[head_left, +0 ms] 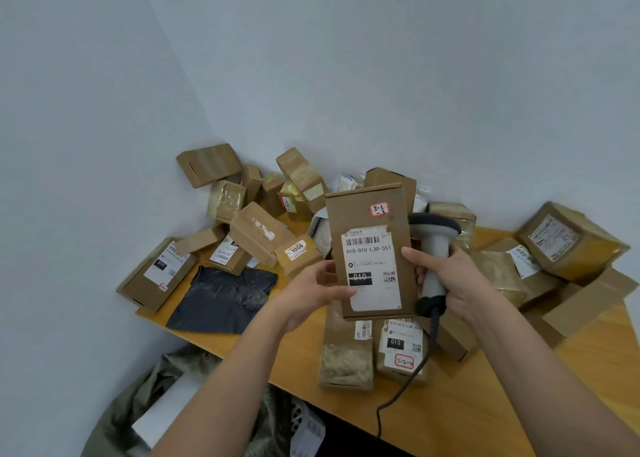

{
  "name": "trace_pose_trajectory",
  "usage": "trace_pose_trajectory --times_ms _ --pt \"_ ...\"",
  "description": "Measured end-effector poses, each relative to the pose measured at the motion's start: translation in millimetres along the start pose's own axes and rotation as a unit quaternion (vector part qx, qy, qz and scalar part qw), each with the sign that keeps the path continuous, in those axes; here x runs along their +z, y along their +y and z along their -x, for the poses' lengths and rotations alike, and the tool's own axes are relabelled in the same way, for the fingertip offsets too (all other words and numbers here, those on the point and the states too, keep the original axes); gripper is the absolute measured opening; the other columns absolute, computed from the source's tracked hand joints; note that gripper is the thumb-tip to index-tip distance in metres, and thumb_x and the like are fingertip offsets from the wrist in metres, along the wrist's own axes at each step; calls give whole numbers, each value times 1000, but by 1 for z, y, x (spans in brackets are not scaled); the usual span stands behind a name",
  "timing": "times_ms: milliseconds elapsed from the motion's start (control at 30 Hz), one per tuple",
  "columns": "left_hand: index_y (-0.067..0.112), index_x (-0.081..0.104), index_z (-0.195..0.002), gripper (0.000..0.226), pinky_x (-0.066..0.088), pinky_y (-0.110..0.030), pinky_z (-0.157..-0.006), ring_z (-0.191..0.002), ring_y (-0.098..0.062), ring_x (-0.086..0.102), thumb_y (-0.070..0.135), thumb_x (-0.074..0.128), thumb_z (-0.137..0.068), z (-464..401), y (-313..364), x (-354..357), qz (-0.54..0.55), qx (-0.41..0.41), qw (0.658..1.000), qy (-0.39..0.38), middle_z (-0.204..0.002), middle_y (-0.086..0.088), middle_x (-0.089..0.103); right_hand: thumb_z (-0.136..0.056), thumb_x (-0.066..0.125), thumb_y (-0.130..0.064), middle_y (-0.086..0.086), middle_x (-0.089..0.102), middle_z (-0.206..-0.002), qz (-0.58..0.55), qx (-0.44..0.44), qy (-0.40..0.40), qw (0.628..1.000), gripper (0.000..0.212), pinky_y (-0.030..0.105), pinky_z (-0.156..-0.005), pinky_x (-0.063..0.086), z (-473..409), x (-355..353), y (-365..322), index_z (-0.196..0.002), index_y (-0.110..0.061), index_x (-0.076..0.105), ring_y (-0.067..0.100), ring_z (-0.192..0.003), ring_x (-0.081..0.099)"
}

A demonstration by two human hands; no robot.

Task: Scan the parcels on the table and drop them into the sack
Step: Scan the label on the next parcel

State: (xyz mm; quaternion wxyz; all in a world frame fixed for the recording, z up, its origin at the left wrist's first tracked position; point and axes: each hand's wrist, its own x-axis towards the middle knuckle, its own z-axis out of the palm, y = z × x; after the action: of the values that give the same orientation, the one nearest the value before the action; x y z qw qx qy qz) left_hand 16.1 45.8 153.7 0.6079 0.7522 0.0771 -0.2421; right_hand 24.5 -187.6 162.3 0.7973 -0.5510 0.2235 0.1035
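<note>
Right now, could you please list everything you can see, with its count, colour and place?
held parcel: one, brown box with white label, raised between both hands over the table.
barcode scanner: one, grey and black, corded, behind the held parcel.
parcels on the table: many, too jumbled to count, brown cardboard, piled toward the wall corner.
poly mailer: one, dark grey, flat at the table's left edge.
table: one, orange wood, against the walls.
sack: one, olive green, on the floor below the table's left edge.
left hand: grips the held parcel's left edge.
right hand: grips the barcode scanner, thumb on the held parcel's right edge.
</note>
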Motion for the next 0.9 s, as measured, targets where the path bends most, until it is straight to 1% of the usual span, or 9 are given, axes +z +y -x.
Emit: trace_pose_trajectory --times_ms 100,267,367,433,567,633,767,833,900 --pt "14 50 -132 58 52 -47 -97 -113 -26 62 5 76 -81 -4 -5 3 33 -6 999 9 -123 -12 61 -75 80 -5 9 61 -76 -1 6 -2 1000 61 25 -47 51 -2 -1 1 -127 -5 48 13 -51 52" --pt "11 51 -129 49 59 -38 -80 -104 -28 67 5 72 -85 -9 -5 -4 77 -9 997 22 -121 -15 62 -83 75 -9 11 62 -94 21 -8 2 1000 55 28 -53 51 -6 2 -6 -129 -13 44 15 -62 57" --pt "12 55 -121 39 60 -38 -72 -92 -26 72 11 72 -87 -13 -4 -10 96 -22 991 86 -112 -9 68 -89 70 -20 10 60 -98 51 -31 -16 998 45 28 -53 51 -1 5 -19 -127 -15 48 16 -64 58" --pt "11 55 -117 34 60 -36 -64 -85 -26 73 12 72 -87 -18 -4 -14 109 -36 984 134 -106 -9 69 -92 66 -26 10 59 -99 76 -41 -49 995 37 29 -56 52 7 8 -32 -124 -16 52 17 -66 58" --pt "4 49 -126 48 58 -33 -54 -85 -28 71 12 74 -86 -31 -6 -21 136 -64 969 194 -111 -14 69 -96 59 -28 9 59 -96 124 -52 -123 983 26 28 -57 52 29 16 -59 -120 -17 56 15 -65 60" --pt "3 47 -128 48 58 -33 -53 -83 -28 71 10 72 -87 -35 -6 -23 151 -66 965 205 -109 -14 69 -97 57 -29 10 60 -90 159 -70 -145 974 26 26 -56 52 39 19 -70 -119 -15 55 14 -64 61" --pt "2 45 -127 44 59 -40 -57 -88 -32 70 3 68 -89 -39 -8 -28 191 -56 957 212 -103 -11 68 -98 56 -30 8 60 -88 199 -92 -172 960 20 23 -54 52 58 22 -88 -113 -18 56 11 -59 61" --pt "4 47 -126 42 59 -44 -62 -92 -33 70 1 66 -90 -40 -9 -30 202 -56 954 214 -106 -11 68 -97 56 -30 8 61 -91 207 -98 -179 957 18 24 -55 52 65 22 -94 -111 -19 57 12 -61 60" --pt "5 48 -127 41 58 -44 -63 -93 -33 69 0 66 -89 -42 -11 -32 210 -58 952 215 -103 -9 69 -97 56 -30 8 61 -93 211 -103 -187 954 18 25 -55 52 71 21 -100 -111 -19 57 12 -61 59"
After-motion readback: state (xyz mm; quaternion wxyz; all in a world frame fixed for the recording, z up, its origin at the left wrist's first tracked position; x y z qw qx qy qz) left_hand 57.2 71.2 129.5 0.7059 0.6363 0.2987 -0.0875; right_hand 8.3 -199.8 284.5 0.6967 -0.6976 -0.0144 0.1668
